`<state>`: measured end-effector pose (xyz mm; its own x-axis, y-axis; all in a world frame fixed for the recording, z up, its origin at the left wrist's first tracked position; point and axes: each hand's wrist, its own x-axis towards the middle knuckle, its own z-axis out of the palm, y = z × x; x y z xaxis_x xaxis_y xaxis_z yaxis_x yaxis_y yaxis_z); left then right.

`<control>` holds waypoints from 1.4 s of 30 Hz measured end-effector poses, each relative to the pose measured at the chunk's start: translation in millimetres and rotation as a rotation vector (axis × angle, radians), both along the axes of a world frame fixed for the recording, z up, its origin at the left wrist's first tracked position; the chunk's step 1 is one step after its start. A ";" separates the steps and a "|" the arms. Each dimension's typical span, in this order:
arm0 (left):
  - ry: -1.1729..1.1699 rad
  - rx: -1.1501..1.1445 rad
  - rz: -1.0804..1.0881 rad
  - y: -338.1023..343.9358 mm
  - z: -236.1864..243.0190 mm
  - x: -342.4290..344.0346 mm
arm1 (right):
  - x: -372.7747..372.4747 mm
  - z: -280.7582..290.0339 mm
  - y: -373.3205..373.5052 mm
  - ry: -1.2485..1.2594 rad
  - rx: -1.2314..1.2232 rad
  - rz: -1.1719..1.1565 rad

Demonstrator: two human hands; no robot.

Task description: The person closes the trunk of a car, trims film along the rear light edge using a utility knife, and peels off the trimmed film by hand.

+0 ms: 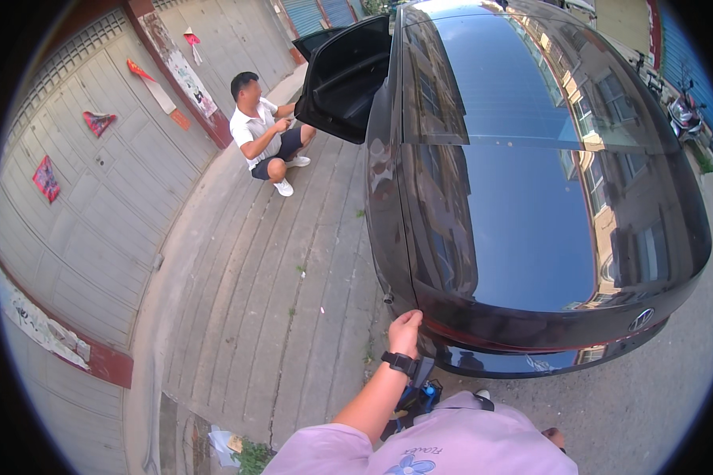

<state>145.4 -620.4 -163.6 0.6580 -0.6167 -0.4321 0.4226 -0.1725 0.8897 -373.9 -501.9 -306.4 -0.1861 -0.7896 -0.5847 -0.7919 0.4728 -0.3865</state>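
My left hand reaches forward to the rear left corner of a dark glossy car. Its fingers are curled closed at the edge of the bodywork, beside the tail light strip. Whatever they grip, if anything, is hidden. A black watch is on that wrist. Just below it are a dark flat piece and a blue and black object, partly covered by my arm. Low beside my pink shirt, only a bit of my right hand shows, with its fingers out of sight.
A person in a white top and dark shorts squats by the car's open door. Grey folding doors line the left, along the grooved concrete pavement. A scooter stands at far right. Litter and weeds lie lower left.
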 end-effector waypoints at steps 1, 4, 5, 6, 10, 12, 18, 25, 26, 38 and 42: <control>0.009 -0.031 0.004 -0.5 -2.5 -0.3 | -1.0 -1.5 0.4 -0.001 0.000 -0.001; 0.011 -0.069 0.011 -2.2 -8.1 -0.8 | -2.6 -4.1 0.6 -0.005 -0.020 0.004; 0.004 -0.078 0.015 -2.8 -8.8 -1.2 | -1.7 -3.0 0.3 0.001 -0.024 0.006; 0.005 -0.077 0.014 -3.0 -9.4 -1.8 | -0.5 -1.4 0.3 0.007 -0.028 0.009; -0.032 -0.090 0.029 -2.7 -13.8 -4.3 | 0.1 2.0 0.4 -0.021 -0.019 -0.021; -0.051 -0.107 0.032 -2.8 -17.2 -6.3 | -4.7 -2.8 1.9 -0.015 -0.021 -0.001; -0.107 -0.156 0.048 1.3 -25.6 -4.2 | 1.1 7.8 1.6 -0.051 -0.004 -0.028; -0.074 -0.077 -0.029 9.1 5.4 -4.1 | 7.0 10.4 -1.1 -0.034 0.023 -0.053; -0.018 -0.006 -0.032 9.5 9.0 -4.7 | 6.7 6.8 -1.3 -0.012 0.012 -0.026; -0.095 0.025 0.025 6.2 12.3 -6.7 | 16.8 6.0 -6.3 -0.013 0.013 -0.042; -0.117 0.016 0.003 5.8 20.9 -5.0 | 11.0 -4.6 -2.4 0.003 0.002 -0.040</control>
<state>140.4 -614.6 -142.7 0.7062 -0.6085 -0.3620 0.3163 -0.1863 0.9302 -362.9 -504.3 -310.9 -0.2196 -0.7800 -0.5859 -0.7736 0.5052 -0.3826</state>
